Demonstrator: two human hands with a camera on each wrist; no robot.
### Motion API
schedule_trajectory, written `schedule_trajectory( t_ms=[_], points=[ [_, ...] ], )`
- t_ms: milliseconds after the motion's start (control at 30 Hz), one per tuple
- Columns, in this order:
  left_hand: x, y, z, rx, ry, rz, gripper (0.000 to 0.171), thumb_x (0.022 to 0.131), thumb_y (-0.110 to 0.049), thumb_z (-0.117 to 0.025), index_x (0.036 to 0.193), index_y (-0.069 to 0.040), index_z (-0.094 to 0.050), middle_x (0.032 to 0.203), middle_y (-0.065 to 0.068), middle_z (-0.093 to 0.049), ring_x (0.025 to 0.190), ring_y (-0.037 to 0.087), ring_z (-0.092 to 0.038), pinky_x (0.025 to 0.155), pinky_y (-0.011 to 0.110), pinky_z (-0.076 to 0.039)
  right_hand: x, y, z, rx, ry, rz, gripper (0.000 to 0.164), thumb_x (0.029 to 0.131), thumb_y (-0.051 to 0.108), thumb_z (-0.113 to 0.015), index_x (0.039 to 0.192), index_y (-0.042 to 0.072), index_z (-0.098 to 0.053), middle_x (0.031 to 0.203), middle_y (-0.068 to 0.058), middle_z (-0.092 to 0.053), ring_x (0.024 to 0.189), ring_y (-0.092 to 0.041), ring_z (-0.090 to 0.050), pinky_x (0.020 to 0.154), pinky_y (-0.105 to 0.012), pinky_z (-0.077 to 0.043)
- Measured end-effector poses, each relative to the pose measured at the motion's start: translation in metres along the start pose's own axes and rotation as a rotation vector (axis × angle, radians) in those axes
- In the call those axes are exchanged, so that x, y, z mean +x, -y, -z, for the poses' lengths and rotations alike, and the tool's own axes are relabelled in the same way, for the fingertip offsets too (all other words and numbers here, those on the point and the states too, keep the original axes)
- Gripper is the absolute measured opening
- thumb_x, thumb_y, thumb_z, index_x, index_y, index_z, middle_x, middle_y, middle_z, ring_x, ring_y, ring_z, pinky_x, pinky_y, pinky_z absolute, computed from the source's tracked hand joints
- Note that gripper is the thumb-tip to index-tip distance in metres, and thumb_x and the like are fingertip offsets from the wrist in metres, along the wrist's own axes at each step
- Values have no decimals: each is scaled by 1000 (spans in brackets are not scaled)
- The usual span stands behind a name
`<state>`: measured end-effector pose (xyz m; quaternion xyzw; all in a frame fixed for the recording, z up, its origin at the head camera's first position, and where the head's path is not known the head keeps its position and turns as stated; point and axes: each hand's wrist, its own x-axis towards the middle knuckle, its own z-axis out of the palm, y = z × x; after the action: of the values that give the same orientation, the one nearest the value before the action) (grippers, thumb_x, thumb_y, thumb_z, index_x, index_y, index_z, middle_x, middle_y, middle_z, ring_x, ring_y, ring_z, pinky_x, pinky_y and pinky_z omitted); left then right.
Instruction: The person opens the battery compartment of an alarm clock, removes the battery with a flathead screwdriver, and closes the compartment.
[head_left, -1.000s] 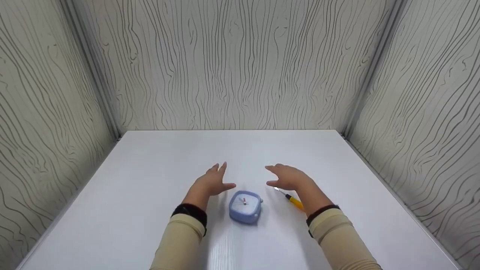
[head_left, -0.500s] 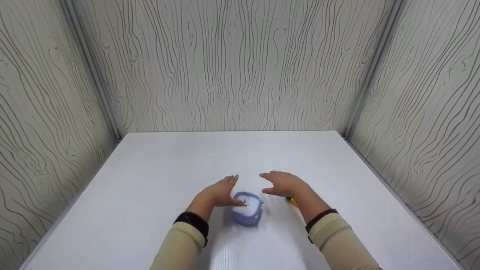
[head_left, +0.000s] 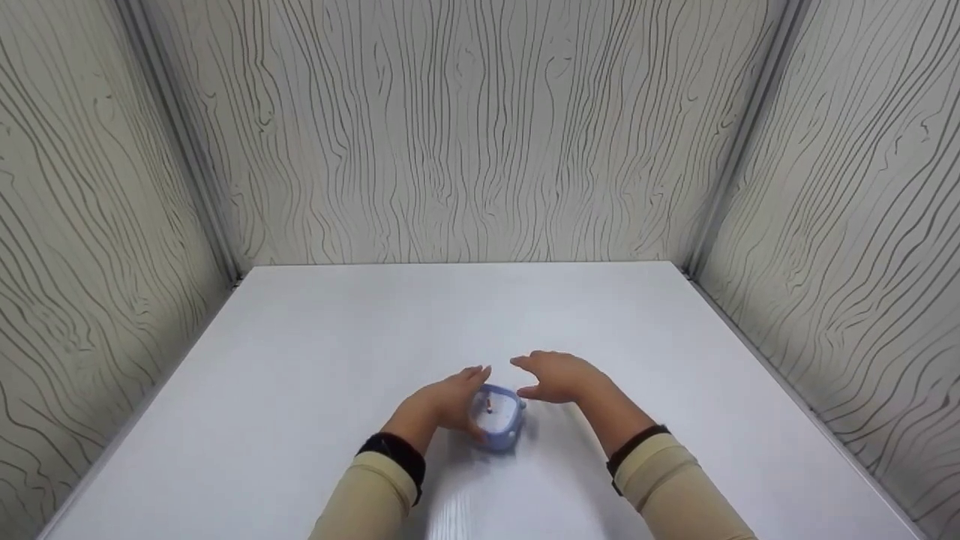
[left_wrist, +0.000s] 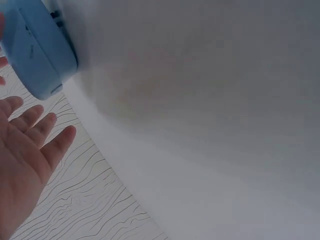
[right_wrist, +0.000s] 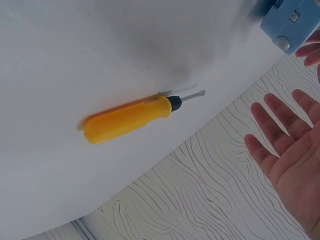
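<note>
A small blue alarm clock (head_left: 501, 421) with a white dial sits on the white table, dial turned up toward the head camera. My left hand (head_left: 442, 401) is at its left side, thumb by the near edge; whether it touches the clock I cannot tell. In the left wrist view the left hand's fingers (left_wrist: 47, 127) are extended, apart from the clock's blue casing (left_wrist: 40, 50). Just right of the clock, my right hand (head_left: 559, 377) hovers with fingers extended and holds nothing. A yellow-handled screwdriver (right_wrist: 127, 119) lies on the table in the right wrist view; the right arm hides it in the head view.
The white tabletop (head_left: 337, 322) meets a wood-grain patterned wall (head_left: 465, 135) at the back. Similar panels stand at the left (head_left: 67, 225) and right (head_left: 847, 225), with grey metal posts in the corners.
My left hand has moved right and nearer, up to the clock. The right hand has come slightly left and nearer, and its arm now covers the screwdriver in the head view.
</note>
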<state>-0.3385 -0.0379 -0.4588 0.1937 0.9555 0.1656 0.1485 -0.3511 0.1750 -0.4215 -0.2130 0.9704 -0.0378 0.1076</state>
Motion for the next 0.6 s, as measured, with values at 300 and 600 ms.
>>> schedule_trajectory(
  t_ms=[300,600],
  points=[
    [4,-10,-7,59,29,1,106,73,-37,-86,157,-26,-21,165,1,-24,152,24,-26,120,47,-33,0,1,-7,-7,14,19,54,96,40,-59,145,21,-48,150,-13,-49,141,-33,-45,115,-53,-38],
    [7,-13,-11,130,12,-26,105,68,-41,-89,154,-23,-31,155,4,-40,145,26,-40,114,47,-42,-1,-2,-10,-23,3,32,52,97,37,-59,145,20,-49,148,-15,-51,140,-33,-47,115,-51,-39]
  ],
)
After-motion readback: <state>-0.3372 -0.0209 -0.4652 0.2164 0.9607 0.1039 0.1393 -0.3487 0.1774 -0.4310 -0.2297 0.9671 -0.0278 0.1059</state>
